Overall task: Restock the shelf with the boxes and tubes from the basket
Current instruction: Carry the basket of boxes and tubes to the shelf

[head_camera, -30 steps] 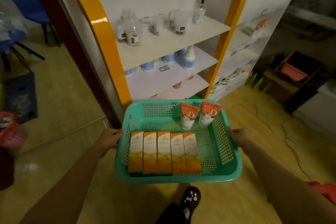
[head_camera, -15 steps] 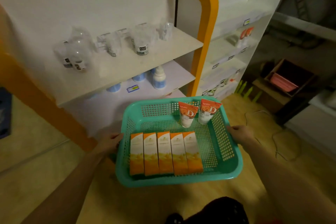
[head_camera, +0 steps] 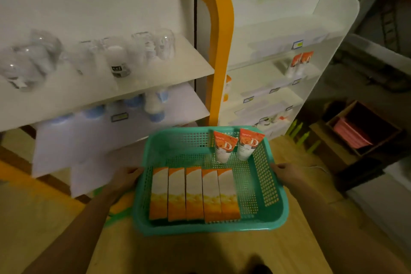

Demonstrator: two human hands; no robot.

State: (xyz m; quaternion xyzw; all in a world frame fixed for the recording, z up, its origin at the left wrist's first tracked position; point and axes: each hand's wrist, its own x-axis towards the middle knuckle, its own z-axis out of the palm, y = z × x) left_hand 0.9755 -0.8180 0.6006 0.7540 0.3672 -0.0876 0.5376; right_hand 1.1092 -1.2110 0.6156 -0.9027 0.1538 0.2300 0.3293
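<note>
Teal basket [head_camera: 275, 216] carried at both side rims before the shelf [head_camera: 124, 83].

Left hand [head_camera: 124, 179] and right hand [head_camera: 287, 173] each grip a rim; five orange-and-white boxes [head_camera: 193, 193] lie side by side at its near edge, two tubes [head_camera: 235, 145] lean in the far right corner. Bare wooden floor [head_camera: 211, 251] lies below; the shelf's orange post [head_camera: 219, 51] stands just beyond the basket.

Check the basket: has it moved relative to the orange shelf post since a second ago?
Yes. The basket has shifted rightward past the orange post, towards the white shelf with matching tubes.
</note>
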